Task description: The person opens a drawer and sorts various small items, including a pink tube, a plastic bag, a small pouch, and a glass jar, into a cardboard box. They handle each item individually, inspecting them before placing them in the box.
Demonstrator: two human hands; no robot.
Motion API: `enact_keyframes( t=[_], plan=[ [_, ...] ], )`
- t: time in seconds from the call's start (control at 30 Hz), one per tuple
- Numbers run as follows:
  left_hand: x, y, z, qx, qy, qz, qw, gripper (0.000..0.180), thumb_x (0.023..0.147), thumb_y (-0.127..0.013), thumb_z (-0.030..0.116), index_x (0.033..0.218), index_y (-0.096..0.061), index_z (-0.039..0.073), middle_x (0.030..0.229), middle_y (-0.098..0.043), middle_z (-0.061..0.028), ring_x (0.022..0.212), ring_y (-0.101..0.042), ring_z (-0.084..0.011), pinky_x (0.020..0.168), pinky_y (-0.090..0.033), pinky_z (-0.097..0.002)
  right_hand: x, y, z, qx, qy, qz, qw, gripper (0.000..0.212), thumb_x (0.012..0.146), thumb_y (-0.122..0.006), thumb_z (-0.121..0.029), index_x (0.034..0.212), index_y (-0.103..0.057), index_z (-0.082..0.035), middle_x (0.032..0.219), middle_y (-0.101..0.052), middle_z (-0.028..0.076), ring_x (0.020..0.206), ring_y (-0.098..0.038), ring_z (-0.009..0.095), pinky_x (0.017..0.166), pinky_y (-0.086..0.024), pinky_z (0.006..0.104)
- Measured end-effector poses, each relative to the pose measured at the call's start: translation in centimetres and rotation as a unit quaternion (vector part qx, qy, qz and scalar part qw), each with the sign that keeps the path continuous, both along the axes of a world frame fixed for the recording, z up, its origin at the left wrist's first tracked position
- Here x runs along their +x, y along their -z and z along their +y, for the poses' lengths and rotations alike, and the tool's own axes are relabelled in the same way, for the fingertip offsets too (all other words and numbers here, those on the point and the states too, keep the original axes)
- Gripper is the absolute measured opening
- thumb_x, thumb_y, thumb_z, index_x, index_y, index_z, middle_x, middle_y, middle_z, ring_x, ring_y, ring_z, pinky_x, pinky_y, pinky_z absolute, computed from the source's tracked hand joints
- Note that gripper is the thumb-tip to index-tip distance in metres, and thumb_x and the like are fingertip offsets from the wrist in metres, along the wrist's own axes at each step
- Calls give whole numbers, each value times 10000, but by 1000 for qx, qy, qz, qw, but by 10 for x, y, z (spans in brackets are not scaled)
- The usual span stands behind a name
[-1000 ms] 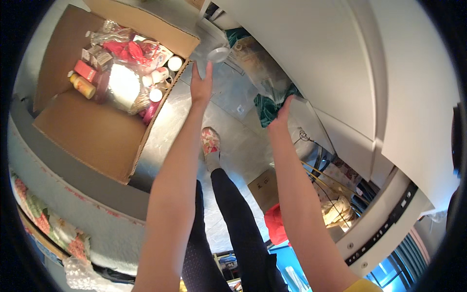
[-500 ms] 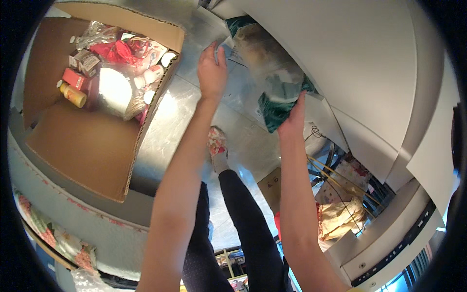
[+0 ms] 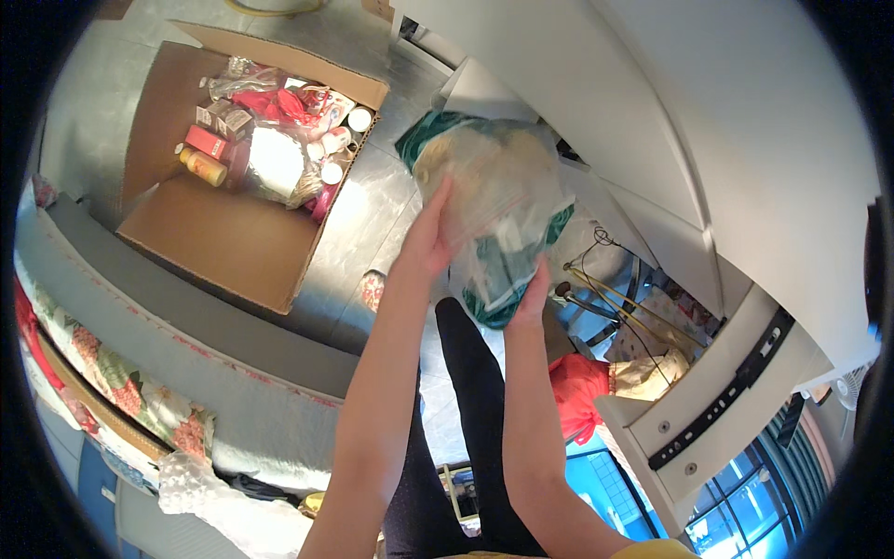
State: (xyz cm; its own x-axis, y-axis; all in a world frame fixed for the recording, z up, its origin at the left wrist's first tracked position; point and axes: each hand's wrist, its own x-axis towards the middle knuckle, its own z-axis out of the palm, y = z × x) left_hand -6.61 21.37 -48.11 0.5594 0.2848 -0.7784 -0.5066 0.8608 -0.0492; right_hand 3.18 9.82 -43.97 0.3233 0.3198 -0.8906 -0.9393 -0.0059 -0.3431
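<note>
In front of me I hold a large clear plastic bag [image 3: 494,186] with dark green patterned ends, tilted between both hands. Its contents are blurred; something pale beige shows through the film. My left hand [image 3: 430,233] grips the bag's left side, fingers lying against the film. At the lower right corner, my right hand [image 3: 532,293] is closed round the green edge, its fingers partly hidden behind the bag.
To the left, an open cardboard box [image 3: 219,242] holds bottles, small cartons and plastic wrapping. White furniture panels [image 3: 643,168] rise on the right. A drawer rail [image 3: 722,396] and a red cloth [image 3: 579,396] lie lower right. A bed edge [image 3: 270,401] runs lower left.
The bag has come away from beside the white furniture and nearer to me. My left hand, earlier apart from it, is now on its left side. My view has shifted.
</note>
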Motion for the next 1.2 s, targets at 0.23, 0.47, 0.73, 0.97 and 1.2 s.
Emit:
enact_keyframes(
  t=[0.23, 0.47, 0.73, 0.97, 1.2],
  plan=[
    [-73, -86, -95, 5, 154, 301, 941, 591, 857, -594, 261, 1331, -319, 40, 1332, -368, -85, 1160, -430, -240, 948, -365, -331, -39, -87, -21, -129, -221, -26, 966, 315, 845, -592, -256, 1061, -588, -27, 987, -628, 55, 881, -593, 219, 780, -455, 313],
    [-110, -146, -127, 418, 378, 299, 770, 885, 723, -720, 256, 1410, -179, 116, 1350, -292, -165, 1241, -336, -296, 998, -315, -377, -110, -59, -39, -149, -443, -152, 871, 214, 874, -545, -223, 886, -601, -16, 760, -576, -7, 671, -498, 68, 608, -407, 240],
    [-128, -79, -132, 434, 366, 390, 725, 791, 676, -606, -67, 1367, -256, 94, 1194, -376, -192, 1110, -419, -344, 955, -352, -390, -99, -16, -18, -24, -597, 16, 801, 384, 847, -581, -312, 1072, -578, -1, 901, -609, 39, 781, -532, 94, 709, -442, 265],
    [-138, -53, -167, 329, 263, 504, 754, 619, 618, -428, -180, 1203, -426, 22, 1054, -509, -173, 1006, -509, -315, 896, -382, -324, -4, 146, 14, -374, -604, -381, 591, 521, 739, -672, -445, 949, -568, 20, 820, -620, 68, 790, -567, 182, 731, -438, 359],
    [-127, -54, -138, 262, 295, 481, 783, 594, 650, -387, -185, 1198, -419, 42, 1031, -513, -134, 963, -511, -229, 865, -389, -285, 32, 280, 40, -174, -325, -183, 911, 443, 686, -751, -212, 1039, -579, -7, 1017, -620, 92, 921, -558, 226, 801, -428, 329]
  ],
)
